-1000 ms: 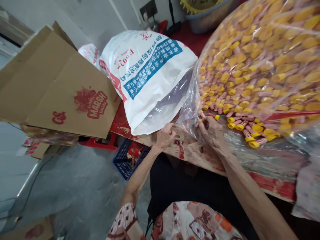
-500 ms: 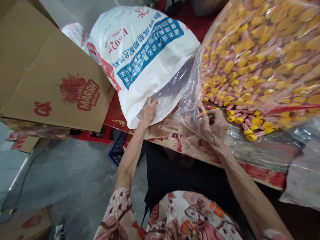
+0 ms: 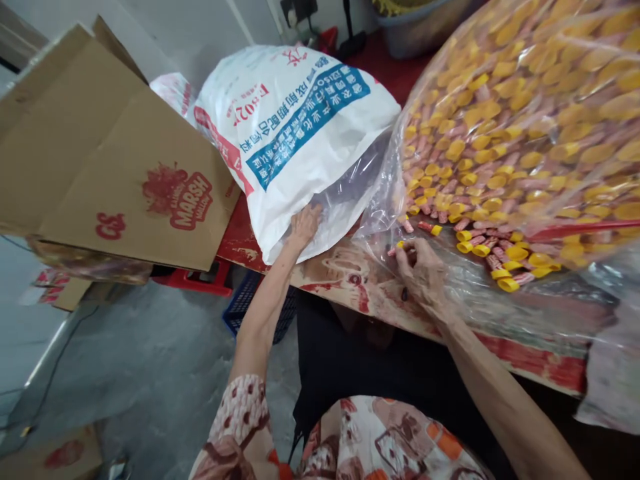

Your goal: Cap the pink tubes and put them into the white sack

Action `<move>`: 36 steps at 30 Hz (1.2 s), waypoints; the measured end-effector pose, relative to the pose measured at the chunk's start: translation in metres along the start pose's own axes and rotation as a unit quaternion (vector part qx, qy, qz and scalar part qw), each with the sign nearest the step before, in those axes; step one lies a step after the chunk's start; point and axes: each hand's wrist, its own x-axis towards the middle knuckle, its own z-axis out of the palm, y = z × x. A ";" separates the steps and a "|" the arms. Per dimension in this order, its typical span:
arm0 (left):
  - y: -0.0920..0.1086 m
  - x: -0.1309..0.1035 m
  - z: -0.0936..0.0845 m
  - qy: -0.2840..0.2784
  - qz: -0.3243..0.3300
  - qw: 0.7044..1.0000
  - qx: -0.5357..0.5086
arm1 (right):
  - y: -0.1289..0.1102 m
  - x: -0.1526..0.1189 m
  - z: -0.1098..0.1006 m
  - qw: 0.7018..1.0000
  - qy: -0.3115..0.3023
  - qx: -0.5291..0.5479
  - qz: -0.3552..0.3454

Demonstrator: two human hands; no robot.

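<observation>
A blue crate (image 3: 241, 301) stands near a red stool (image 3: 194, 283).

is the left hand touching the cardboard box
No, the left hand is at the open mouth of the white sack, and the cardboard box stands apart, farther left.

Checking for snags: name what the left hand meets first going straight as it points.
From the left hand, probably the clear plastic in the mouth of the white sack; depth is unclear.

Inside the white printed sack (image 3: 320, 113), the contents are hidden.
The bulging clear plastic bag (image 3: 525, 113) runs out of view, as does the grey basin (image 3: 410, 33); the left hand's (image 3: 304, 225) fingertips blur.
</observation>
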 end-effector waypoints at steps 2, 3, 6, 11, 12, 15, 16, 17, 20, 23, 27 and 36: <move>0.005 0.004 0.002 -0.004 0.042 0.999 -0.028 | 0.001 0.000 0.000 0.999 0.026 0.020 0.001; 0.007 0.005 0.004 0.001 0.064 0.996 -0.058 | 0.001 0.000 0.000 0.999 0.032 0.017 -0.002; 0.012 0.000 0.015 0.036 0.106 0.980 -0.164 | -0.001 0.003 -0.002 1.000 0.011 -0.012 -0.004; 0.018 -0.033 0.017 0.069 0.112 0.953 -0.272 | -0.026 0.009 -0.005 0.998 0.029 0.043 0.021; 0.022 -0.043 0.015 0.068 0.122 0.946 -0.293 | -0.035 0.009 -0.004 0.997 0.035 0.056 0.026; 0.040 -0.074 0.006 0.038 0.153 0.921 -0.356 | -0.060 0.004 0.003 0.995 0.017 0.089 0.048; 0.047 -0.083 0.005 0.025 0.151 0.910 -0.385 | -0.066 0.002 0.007 0.992 -0.001 0.109 0.059; 0.053 -0.092 0.003 0.010 0.141 0.897 -0.418 | -0.069 -0.001 0.009 0.988 -0.022 0.135 0.069; 0.067 -0.113 0.004 -0.028 0.084 0.854 -0.512 | -0.064 -0.007 0.010 0.969 -0.099 0.207 0.089; 0.072 -0.122 0.004 -0.048 0.035 0.837 -0.544 | -0.046 -0.009 -0.004 0.963 -0.177 0.192 0.063; 0.081 -0.120 0.000 -0.024 0.050 0.888 -0.456 | -0.018 -0.004 -0.032 0.962 -0.261 0.070 -0.038; 0.121 -0.109 0.011 -0.034 0.163 0.967 -0.192 | -0.009 0.063 -0.025 0.986 -0.088 -0.137 0.024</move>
